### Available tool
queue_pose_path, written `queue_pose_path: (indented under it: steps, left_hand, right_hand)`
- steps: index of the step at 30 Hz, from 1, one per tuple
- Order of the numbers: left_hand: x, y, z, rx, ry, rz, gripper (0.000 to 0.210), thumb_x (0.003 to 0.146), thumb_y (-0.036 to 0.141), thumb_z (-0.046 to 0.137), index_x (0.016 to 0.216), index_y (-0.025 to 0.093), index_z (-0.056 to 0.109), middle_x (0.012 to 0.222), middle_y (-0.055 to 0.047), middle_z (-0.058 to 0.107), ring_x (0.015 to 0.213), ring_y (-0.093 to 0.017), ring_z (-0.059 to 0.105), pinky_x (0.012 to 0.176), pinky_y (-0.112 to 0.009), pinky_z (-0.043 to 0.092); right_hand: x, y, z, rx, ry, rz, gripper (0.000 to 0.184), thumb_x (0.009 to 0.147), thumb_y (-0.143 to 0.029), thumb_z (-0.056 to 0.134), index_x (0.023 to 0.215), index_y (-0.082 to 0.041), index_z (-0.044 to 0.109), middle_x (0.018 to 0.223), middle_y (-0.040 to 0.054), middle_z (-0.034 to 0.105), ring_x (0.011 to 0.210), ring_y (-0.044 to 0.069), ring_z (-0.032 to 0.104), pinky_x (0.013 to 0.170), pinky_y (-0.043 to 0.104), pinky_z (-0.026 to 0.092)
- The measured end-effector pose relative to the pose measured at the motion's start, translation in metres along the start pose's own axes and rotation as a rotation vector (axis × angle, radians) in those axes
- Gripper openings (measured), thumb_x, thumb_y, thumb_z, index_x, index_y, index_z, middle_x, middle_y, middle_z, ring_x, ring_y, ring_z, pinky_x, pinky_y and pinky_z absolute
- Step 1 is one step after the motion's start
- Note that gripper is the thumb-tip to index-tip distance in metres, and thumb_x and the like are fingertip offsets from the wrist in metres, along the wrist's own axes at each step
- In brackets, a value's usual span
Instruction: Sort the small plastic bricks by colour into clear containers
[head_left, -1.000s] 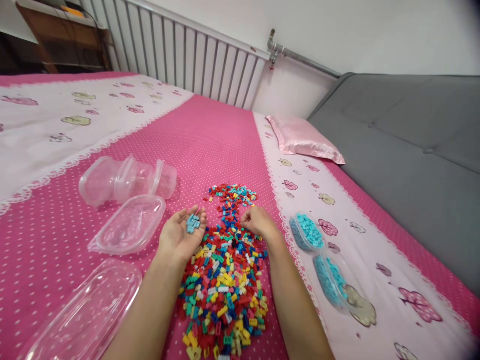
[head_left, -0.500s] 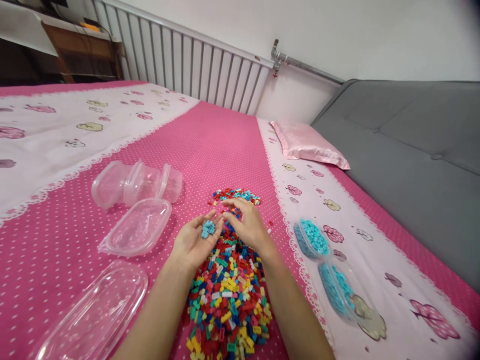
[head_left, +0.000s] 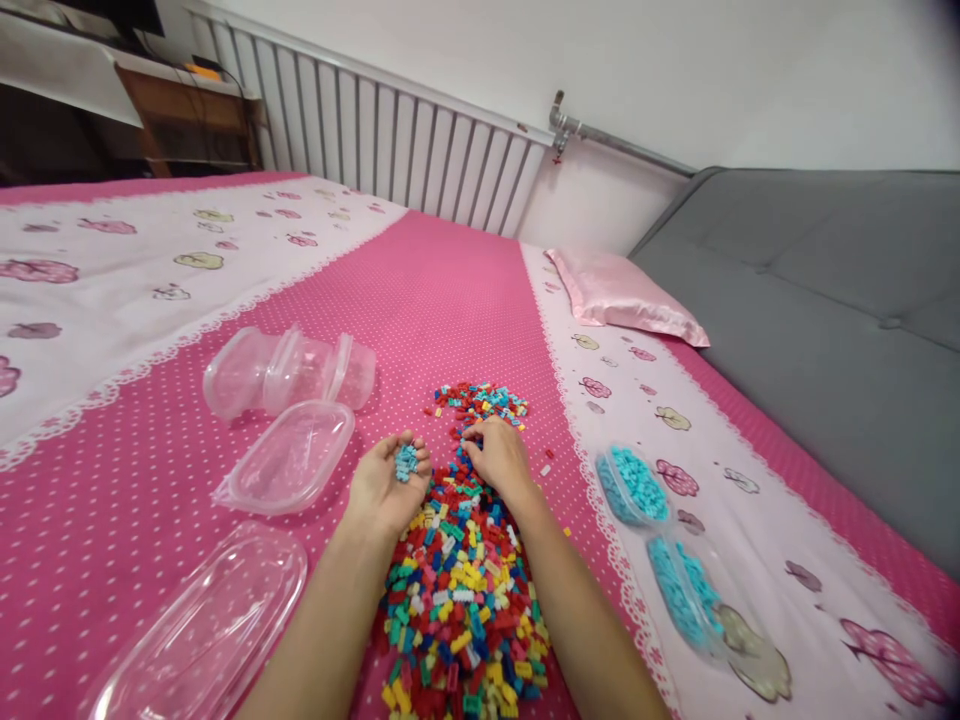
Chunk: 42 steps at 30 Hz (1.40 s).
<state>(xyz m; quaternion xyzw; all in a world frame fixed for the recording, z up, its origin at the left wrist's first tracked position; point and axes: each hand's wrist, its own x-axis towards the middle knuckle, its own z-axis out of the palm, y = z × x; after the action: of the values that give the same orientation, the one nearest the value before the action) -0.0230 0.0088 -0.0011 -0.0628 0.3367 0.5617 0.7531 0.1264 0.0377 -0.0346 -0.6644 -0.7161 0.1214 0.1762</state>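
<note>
My left hand [head_left: 386,490] is turned palm up, fingers curled into a cup around several light blue toy bricks [head_left: 406,462]. Just to its right, my right hand [head_left: 496,455] reaches palm down over the narrow part of a long pile of mixed-colour toy bricks [head_left: 465,580]. Its thumb and fingers are pinched together at the bricks; whatever is between the fingertips is too small to make out. Beyond my right hand lies a smaller, looser heap of red and blue bricks [head_left: 487,400].
Two clear tubs of light blue bricks, a far tub [head_left: 634,485] and a near tub [head_left: 686,590], stand at the right. On the left are nested clear containers [head_left: 289,370] and clear lids [head_left: 292,455]. A pink pillow [head_left: 622,295] rests by the grey headboard [head_left: 817,300].
My hands have drawn apart. The left one, cupping the blue bricks, has moved slightly left, while the right has left it and lowered to the pile. The view has shifted a little.
</note>
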Motion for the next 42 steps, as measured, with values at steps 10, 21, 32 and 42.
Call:
queue_pose_path:
  steps: [10,21,32,42]
  left_hand:
    - [0.0,0.001,0.002,0.021,0.028,0.008,0.022,0.079,0.007,0.034,0.061,0.014,0.045,0.058,-0.004,0.044,0.047,-0.009,0.041,0.039,-0.017,0.039]
    - [-0.004,-0.003,0.005,0.129,0.067,0.026,0.022,0.082,0.005,0.032,0.07,0.012,0.049,0.066,-0.007,0.052,0.055,-0.012,0.052,0.047,-0.022,0.049]
    - [-0.006,-0.001,0.006,0.014,-0.01,-0.04,0.023,0.085,0.009,0.032,0.065,0.015,0.042,0.059,-0.001,0.043,0.043,-0.006,0.04,0.032,-0.013,0.03]
    - [-0.001,0.002,0.001,0.012,-0.064,-0.012,0.026,0.09,0.017,0.03,0.064,0.017,0.037,0.052,0.005,0.034,0.034,-0.005,0.031,0.027,-0.014,0.019]
  right_hand:
    - [0.002,0.0,0.005,-0.03,0.001,-0.02,0.02,0.077,-0.029,0.055,0.092,-0.022,0.067,0.094,0.0081,0.062,0.088,0.02,0.058,0.077,0.029,0.043]
    - [-0.01,-0.028,-0.028,0.266,0.105,-0.223,0.012,0.075,-0.026,0.061,0.083,-0.021,0.068,0.078,0.0017,0.062,0.07,0.012,0.055,0.07,0.023,0.043]
    - [0.021,0.037,-0.029,0.346,0.255,-0.045,0.033,0.078,-0.019,0.048,0.11,-0.02,0.059,0.111,0.007,0.06,0.104,0.018,0.053,0.093,0.035,0.038]
    - [0.074,0.078,0.002,0.245,0.071,-0.136,0.042,0.088,-0.033,0.035,0.126,-0.017,0.046,0.13,0.0107,0.048,0.121,0.016,0.041,0.102,0.034,0.029]
